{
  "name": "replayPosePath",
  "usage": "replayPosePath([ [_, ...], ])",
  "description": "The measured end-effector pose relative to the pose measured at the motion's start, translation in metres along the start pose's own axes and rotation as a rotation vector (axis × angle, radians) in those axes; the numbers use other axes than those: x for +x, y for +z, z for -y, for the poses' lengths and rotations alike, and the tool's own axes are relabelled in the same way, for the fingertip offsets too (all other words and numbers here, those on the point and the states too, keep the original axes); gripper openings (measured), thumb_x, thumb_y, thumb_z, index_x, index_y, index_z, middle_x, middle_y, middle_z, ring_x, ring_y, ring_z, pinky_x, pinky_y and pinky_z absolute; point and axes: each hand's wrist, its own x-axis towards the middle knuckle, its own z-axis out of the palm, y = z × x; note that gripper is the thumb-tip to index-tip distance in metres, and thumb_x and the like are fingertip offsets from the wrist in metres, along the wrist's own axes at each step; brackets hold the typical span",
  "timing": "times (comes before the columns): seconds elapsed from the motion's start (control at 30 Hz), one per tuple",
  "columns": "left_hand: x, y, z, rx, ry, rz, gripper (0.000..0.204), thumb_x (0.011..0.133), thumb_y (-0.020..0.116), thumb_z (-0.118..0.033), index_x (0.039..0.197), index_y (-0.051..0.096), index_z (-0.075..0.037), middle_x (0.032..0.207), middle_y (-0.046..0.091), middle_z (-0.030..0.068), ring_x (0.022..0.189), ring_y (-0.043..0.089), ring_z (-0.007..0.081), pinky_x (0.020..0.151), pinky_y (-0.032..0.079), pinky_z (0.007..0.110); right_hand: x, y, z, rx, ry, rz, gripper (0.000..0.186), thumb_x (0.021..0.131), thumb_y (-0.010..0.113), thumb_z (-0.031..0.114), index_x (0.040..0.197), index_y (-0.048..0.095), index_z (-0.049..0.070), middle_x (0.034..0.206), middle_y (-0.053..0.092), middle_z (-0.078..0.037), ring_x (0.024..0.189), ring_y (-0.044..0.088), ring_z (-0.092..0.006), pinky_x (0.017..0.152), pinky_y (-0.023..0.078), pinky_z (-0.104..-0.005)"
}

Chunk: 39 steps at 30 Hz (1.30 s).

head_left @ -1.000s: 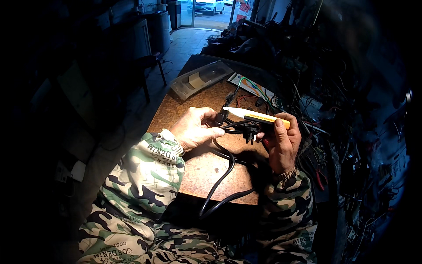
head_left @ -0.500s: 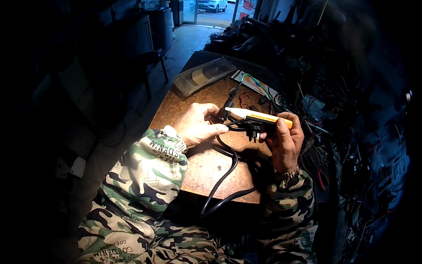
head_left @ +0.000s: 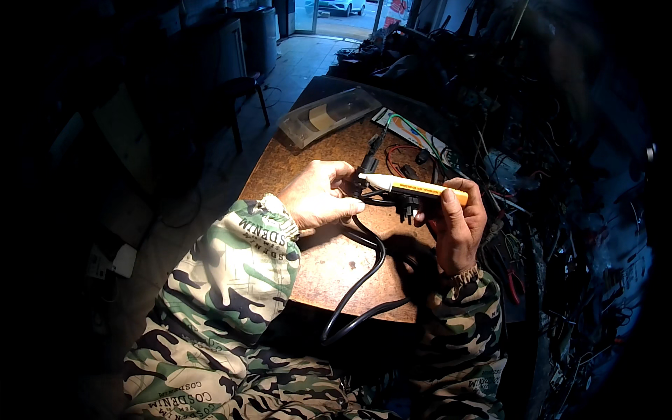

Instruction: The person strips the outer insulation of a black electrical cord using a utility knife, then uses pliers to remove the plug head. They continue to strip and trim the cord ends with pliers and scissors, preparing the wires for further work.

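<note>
My left hand (head_left: 316,196) is closed round a black cable connector (head_left: 364,171), with its thumb across the black cord (head_left: 358,287). My right hand (head_left: 458,224) grips a yellow-and-white pen-shaped tester (head_left: 413,187), its white tip at the connector, touching or very close. A black plug (head_left: 407,208) with prongs pointing down hangs under the tester, beside my right fingertips; whether they touch it I cannot tell. The cord loops down past the front of the wooden bench (head_left: 269,164) and back up. Red and green wires (head_left: 399,161) lie behind the connector.
A clear plastic case (head_left: 329,119) and a white printed card package (head_left: 406,129) lie at the bench's back. Tangled cables (head_left: 504,168) and red-handled pliers (head_left: 513,287) crowd the right side. A dark chair (head_left: 239,87) stands left of the bench; a doorway shows a white car (head_left: 343,7) outside.
Both hands, with the connector, tester and plug, have shifted slightly right in the picture; my left hand also sits a little higher. The bench has shifted up and right in view. Grips look unchanged.
</note>
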Motion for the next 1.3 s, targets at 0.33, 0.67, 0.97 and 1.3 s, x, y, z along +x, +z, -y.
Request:
replayPosePath([
  [0.33,0.003,-0.008,0.016,-0.429,-0.123,0.091,0.038,0.103,0.047,-0.029,0.114,0.057,0.006,0.085,0.065,0.0121,0.073,0.072,0.021,0.055,0.057,0.024,-0.001,0.006,0.004,-0.015,-0.006,-0.016,0.021,0.102,0.054,0.015,0.112,0.048,-0.002,0.077,0.059,-0.008,0.065,0.059,-0.0125,0.061,0.055,-0.0281],
  [0.67,0.007,-0.007,0.019,-0.285,-0.104,0.063,0.043,0.101,0.058,-0.043,0.101,0.065,0.0,0.08,0.065,0.0057,0.067,0.069,0.0131,0.052,0.052,0.021,-0.003,-0.003,-0.001,-0.031,0.014,0.021,0.021,0.101,0.056,0.017,0.112,0.05,0.0,0.085,0.06,-0.009,0.07,0.061,-0.0146,0.059,0.054,-0.0285],
  [0.97,0.007,-0.007,0.016,-0.392,-0.134,0.106,0.033,0.098,0.064,-0.036,0.094,0.066,-0.004,0.076,0.061,-0.0013,0.061,0.057,0.0053,0.052,0.047,0.018,-0.005,-0.006,-0.002,-0.026,0.037,0.052,0.022,0.101,0.056,0.017,0.113,0.05,0.0,0.092,0.064,-0.014,0.073,0.064,-0.017,0.06,0.055,-0.0302],
  [1.3,0.005,-0.011,0.018,-0.531,-0.158,0.112,0.027,0.1,0.062,-0.031,0.099,0.067,-0.005,0.081,0.064,-0.0008,0.067,0.062,0.0058,0.06,0.054,0.02,-0.003,-0.003,-0.002,0.062,-0.02,-0.014,0.022,0.102,0.055,0.017,0.113,0.05,0.0,0.091,0.064,-0.014,0.074,0.065,-0.0167,0.064,0.057,-0.0304],
])
